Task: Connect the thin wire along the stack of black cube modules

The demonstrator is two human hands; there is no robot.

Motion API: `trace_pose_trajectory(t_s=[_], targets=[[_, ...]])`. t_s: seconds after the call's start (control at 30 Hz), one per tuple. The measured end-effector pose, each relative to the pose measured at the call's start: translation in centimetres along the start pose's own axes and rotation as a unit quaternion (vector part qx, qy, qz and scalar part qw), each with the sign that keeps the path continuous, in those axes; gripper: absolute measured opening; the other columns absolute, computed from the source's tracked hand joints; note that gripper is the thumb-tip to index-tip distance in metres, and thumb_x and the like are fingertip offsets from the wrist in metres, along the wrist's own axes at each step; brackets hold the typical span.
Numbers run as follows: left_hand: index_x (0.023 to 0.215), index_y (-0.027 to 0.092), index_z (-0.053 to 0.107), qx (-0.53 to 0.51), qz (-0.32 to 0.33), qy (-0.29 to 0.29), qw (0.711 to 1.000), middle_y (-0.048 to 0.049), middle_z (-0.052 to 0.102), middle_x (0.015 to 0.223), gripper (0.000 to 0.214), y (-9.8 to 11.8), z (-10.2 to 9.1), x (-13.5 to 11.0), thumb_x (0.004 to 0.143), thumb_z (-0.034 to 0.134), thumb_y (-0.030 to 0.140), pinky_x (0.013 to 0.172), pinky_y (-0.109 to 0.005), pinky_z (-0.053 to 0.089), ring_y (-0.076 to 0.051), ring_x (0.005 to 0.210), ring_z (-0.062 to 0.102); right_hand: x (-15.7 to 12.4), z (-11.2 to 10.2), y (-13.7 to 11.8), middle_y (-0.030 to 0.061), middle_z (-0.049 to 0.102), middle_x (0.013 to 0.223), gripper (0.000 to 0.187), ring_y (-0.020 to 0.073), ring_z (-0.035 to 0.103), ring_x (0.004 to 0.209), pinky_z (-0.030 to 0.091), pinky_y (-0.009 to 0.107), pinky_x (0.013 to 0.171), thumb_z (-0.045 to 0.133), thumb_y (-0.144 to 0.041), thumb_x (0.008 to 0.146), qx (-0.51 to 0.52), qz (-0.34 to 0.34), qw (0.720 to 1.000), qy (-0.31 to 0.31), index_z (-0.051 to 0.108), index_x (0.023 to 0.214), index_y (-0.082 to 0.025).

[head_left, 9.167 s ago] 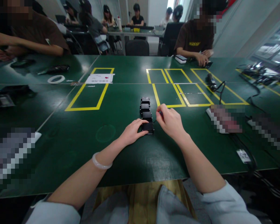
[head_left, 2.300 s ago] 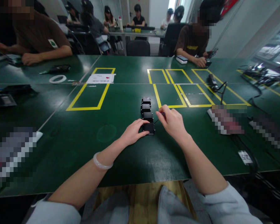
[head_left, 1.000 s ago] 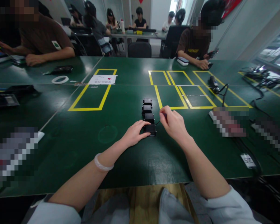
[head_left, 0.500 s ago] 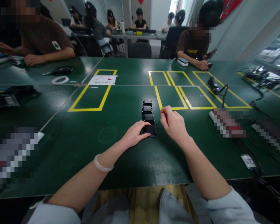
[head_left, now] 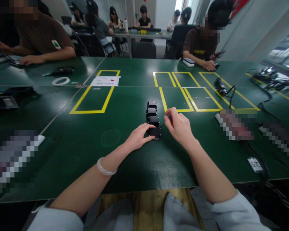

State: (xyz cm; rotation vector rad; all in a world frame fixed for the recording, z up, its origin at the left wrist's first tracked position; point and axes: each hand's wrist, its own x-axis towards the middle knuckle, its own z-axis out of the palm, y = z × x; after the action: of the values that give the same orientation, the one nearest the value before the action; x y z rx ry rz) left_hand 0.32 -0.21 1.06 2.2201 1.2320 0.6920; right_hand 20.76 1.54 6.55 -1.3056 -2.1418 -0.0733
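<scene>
Hands (head_left: pixel 138 138) unmoved on nearest black box (head_left: pixel 155 132); scene unchanged

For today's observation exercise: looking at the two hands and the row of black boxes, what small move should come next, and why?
Probably bring the thin tool in the right hand down onto the nearest black box: the left hand steadies that box, and the tool's tip hovers beside it.
</scene>
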Motion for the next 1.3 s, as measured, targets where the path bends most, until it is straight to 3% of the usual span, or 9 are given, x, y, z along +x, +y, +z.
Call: trace_pose_trajectory(t_s=[0.13, 0.33, 0.5, 0.7, 0.87, 1.07, 1.3], targets=[[0.120, 0.024, 0.054, 0.002, 0.002, 0.001, 1.000, -0.0054, 0.059, 0.116, 0.036, -0.04, 0.01, 0.02, 0.086, 0.059, 0.034, 0.094, -0.037, 0.044, -0.024, 0.110, 0.055, -0.02, 0.06, 0.05, 0.0007, 0.060, 0.069, 0.024, 0.0134, 0.050, 0.059, 0.034, 0.027, 0.064, 0.038, -0.039, 0.095, 0.002, -0.007, 1.000, 0.003, 0.053, 0.088, -0.021], [0.120, 0.024, 0.053, 0.001, 0.003, 0.000, 1.000, -0.0056, 0.058, 0.116, 0.036, -0.19, 0.09, -0.01, 0.086, 0.059, 0.034, 0.096, -0.038, 0.043, -0.024, 0.112, 0.054, 0.03, -0.16, -0.25, -0.0007, 0.056, 0.063, 0.015, 0.0131, 0.047, 0.057, 0.032, 0.026, 0.063, 0.039, -0.026, 0.091, -0.011, -0.004, 1.000, 0.009, 0.053, 0.092, -0.020], [0.120, 0.024, 0.053, 0.000, 0.001, -0.001, 1.000, -0.0059, 0.058, 0.117, 0.036, -0.06, -0.03, -0.02, 0.086, 0.058, 0.034, 0.095, -0.038, 0.044, -0.024, 0.112, 0.054, 0.02, -0.12, -0.19, -0.0001, 0.059, 0.067, 0.021, 0.0128, 0.048, 0.058, 0.032, 0.026, 0.063, 0.040, -0.035, 0.094, -0.007, -0.011, 1.000, 0.005, 0.052, 0.087, -0.021], [0.120, 0.024, 0.054, 0.001, -0.001, 0.001, 1.000, -0.0059, 0.058, 0.117, 0.036, -0.04, -0.03, 0.01, 0.086, 0.058, 0.034, 0.096, -0.039, 0.043, -0.025, 0.112, 0.054, 0.04, -0.04, -0.17, -0.0008, 0.056, 0.064, 0.014, 0.0132, 0.048, 0.058, 0.032, 0.026, 0.063, 0.041, -0.026, 0.091, -0.021, -0.009, 1.000, 0.003, 0.053, 0.091, -0.019], [0.120, 0.024, 0.054, -0.002, 0.000, 0.001, 1.000, -0.0057, 0.058, 0.116, 0.036, -0.02, -0.03, -0.02, 0.086, 0.059, 0.034, 0.095, -0.038, 0.044, -0.025, 0.112, 0.055, 0.02, -0.12, -0.18, -0.0002, 0.058, 0.066, 0.020, 0.0129, 0.047, 0.057, 0.032, 0.026, 0.063, 0.040, -0.035, 0.094, -0.014, -0.015, 1.000, 0.001, 0.052, 0.087, -0.020], [0.120, 0.024, 0.054, 0.002, 0.001, 0.003, 1.000, -0.0055, 0.058, 0.116, 0.035, -0.04, -0.03, -0.01, 0.086, 0.059, 0.034, 0.094, -0.037, 0.044, -0.024, 0.111, 0.055, 0.10, -0.13, -0.24, -0.0013, 0.056, 0.063, 0.012, 0.0135, 0.047, 0.057, 0.033, 0.026, 0.063, 0.042, -0.025, 0.090, -0.017, -0.009, 1.000, -0.002, 0.052, 0.093, -0.020], [0.120, 0.024, 0.054, 0.002, 0.001, 0.001, 1.000, -0.0055, 0.059, 0.115, 0.037, -0.19, 0.10, 0.04, 0.085, 0.059, 0.034, 0.094, -0.037, 0.044, -0.024, 0.110, 0.055, -0.01, -0.03, -0.03, 0.0003, 0.060, 0.069, 0.019, 0.0134, 0.050, 0.059, 0.033, 0.026, 0.064, 0.039, -0.035, 0.094, -0.008, -0.011, 1.000, -0.004, 0.051, 0.089, -0.021]])
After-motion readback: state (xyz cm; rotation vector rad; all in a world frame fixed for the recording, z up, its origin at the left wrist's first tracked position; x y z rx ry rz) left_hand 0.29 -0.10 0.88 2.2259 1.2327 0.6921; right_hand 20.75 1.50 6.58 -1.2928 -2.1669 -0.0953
